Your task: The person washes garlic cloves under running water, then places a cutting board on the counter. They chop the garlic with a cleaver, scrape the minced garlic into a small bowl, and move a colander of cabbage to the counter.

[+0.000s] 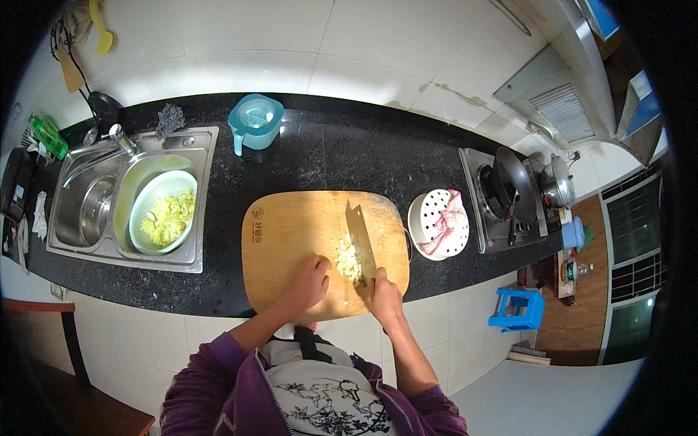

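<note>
A wooden cutting board [289,245] lies on the black countertop in front of me. My right hand [384,294] grips the handle of a cleaver [360,240], whose blade points away from me across the board. Along the blade's left side lies a small pile of chopped pale food, perhaps garlic [347,258], with a few bits scattered around it. My left hand [310,280] rests at the board just left of the pile, its fingers curled; I see nothing in it, though the palm is hidden.
At left, a steel double sink [207,191] holds a colander [139,204] of leafy greens [172,218]. A teal-lidded pitcher [256,122] stands near the wall. Right of the board sits a perforated white container [431,210] with a cloth [448,226]; beyond it, a wok [512,185] is on the stove.
</note>
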The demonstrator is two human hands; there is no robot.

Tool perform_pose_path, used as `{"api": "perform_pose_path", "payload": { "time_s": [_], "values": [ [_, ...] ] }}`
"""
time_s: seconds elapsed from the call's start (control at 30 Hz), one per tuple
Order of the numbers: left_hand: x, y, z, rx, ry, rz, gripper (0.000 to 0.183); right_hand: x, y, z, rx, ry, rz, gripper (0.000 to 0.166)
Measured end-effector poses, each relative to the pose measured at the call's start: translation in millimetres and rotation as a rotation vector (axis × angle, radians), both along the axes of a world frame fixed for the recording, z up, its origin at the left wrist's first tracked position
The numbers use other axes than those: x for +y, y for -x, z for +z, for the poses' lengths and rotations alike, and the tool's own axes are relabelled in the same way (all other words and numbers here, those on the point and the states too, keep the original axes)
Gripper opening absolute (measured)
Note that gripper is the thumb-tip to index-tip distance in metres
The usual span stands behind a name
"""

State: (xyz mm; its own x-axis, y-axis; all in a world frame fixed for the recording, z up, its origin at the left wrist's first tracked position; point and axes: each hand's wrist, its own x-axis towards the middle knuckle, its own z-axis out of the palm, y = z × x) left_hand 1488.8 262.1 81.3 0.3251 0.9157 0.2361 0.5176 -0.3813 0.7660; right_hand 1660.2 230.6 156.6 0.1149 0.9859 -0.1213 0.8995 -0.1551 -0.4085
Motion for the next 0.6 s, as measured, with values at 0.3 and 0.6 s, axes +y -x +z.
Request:
{"api": "perform_pose_path", "payload": {
  "time_s": [0.3, 0.6],
  "values": [
    [-0.8, -1.0, -8.6, -0.014, 0.011, -0.017, 0.023, 2.8, -3.4, -1.2, -0.020, 0.055, 0.023, 0.015],
    [-2.3, -2.7, -15.4, 0.008, 0.023, -0.011, 0.025, 6.4, -4.3, 3.5, -0.015, 0.012, 0.074, 0.015]
  ]
}}
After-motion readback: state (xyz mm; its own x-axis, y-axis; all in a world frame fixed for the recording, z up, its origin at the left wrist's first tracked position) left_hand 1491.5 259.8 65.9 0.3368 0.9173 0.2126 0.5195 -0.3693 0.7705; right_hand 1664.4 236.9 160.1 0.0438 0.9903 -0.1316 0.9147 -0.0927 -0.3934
